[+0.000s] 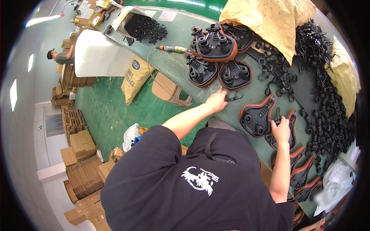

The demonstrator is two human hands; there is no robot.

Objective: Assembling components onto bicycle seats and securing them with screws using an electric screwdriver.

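Several bicycle saddles lie upside down on the green table [175, 73], with black undersides and brown rims. My left hand [217, 101] is at the table's near edge, its fingertips closed on a black ring-shaped clamp [234, 96]. Just beyond it stands a stack of saddles [216, 45] with black springs fitted. In front of me lies one saddle [257, 117] without springs. My right hand [281, 130] is over another saddle [293, 133] to its right and partly covers it. Between its thumb and fingers is a small black metal part [278, 112], whose exact shape is unclear.
Black coil springs [327, 123] are heaped at the right, with loose clamps [275, 75] beside them. A yellow sack [266, 19] lies at the back. A power screwdriver [173, 49] rests left of the stack. More saddles [302, 175] line the near right, where another person's hand [314, 226] shows.
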